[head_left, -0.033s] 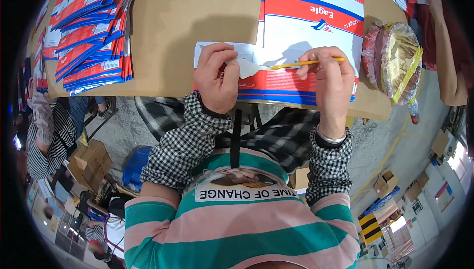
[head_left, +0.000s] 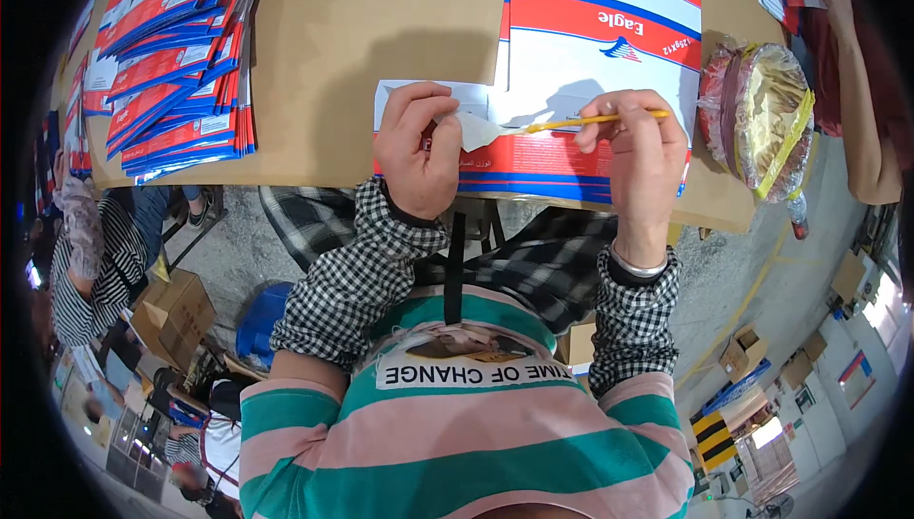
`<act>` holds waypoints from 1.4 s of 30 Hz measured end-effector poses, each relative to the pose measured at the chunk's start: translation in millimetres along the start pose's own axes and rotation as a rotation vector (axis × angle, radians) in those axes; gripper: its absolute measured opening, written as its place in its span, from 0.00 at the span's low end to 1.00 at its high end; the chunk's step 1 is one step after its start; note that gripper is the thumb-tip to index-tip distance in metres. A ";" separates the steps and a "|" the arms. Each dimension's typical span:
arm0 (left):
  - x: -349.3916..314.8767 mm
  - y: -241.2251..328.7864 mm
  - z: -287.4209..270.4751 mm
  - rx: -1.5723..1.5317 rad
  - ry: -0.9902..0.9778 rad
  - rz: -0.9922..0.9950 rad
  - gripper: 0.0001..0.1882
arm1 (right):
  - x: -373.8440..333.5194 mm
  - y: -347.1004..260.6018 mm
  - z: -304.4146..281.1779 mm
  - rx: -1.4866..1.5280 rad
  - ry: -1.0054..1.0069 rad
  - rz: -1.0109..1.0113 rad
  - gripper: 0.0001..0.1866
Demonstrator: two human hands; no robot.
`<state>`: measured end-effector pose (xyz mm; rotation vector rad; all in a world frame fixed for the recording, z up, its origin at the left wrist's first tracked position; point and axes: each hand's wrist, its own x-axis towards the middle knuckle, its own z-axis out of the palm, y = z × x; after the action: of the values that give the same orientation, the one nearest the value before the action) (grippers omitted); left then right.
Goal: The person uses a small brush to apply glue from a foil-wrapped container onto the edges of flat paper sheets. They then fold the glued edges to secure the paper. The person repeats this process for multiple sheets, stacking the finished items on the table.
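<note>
Over the table's near edge, my left hand [head_left: 419,152] is closed, pinching a small white scrap of paper or cloth [head_left: 479,132] between thumb and fingers. My right hand [head_left: 636,143] grips a thin yellow stick, like a slim brush [head_left: 590,120], close to its right end. The stick's left tip meets or nearly meets the scrap's right edge; actual contact is hard to tell. Beneath both hands lies a flat red, white and blue printed carton [head_left: 533,162]. Beyond it are more flat cartons [head_left: 600,33] of the same print.
A tall, uneven stack of folded cartons [head_left: 181,71] stands on the brown table [head_left: 381,5] at left. To the right sits a plastic-wrapped bundle with yellow tape [head_left: 766,119]. Another person's arm [head_left: 862,90] reaches in at far right. A cardboard box [head_left: 171,314] and blue tub [head_left: 265,324] are below left.
The yellow stick and my right fingers have shifted very slightly to the right. Everything else looks the same.
</note>
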<state>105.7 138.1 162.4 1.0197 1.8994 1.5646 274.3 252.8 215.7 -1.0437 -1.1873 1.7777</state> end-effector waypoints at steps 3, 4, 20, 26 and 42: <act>1.2 -3.8 -0.3 0.025 0.008 0.053 0.05 | 1.9 -1.1 9.3 -0.023 0.069 0.016 0.07; 0.9 -2.5 -0.3 0.022 0.007 0.043 0.05 | 1.3 -1.0 8.2 -0.027 0.052 0.029 0.08; 0.5 -2.3 -0.4 0.016 0.014 0.007 0.06 | 4.7 2.8 18.1 -0.133 0.078 0.005 0.09; -0.3 -0.5 -0.1 0.006 0.017 -0.003 0.06 | 5.9 1.1 18.2 -0.129 0.073 -0.022 0.09; 3.0 1.1 0.1 0.049 0.013 0.047 0.05 | -0.3 -5.6 14.1 -0.056 -0.056 -0.021 0.08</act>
<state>104.3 140.6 163.7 1.0854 1.9446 1.5607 262.4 249.5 224.4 -1.0156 -1.2840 1.7771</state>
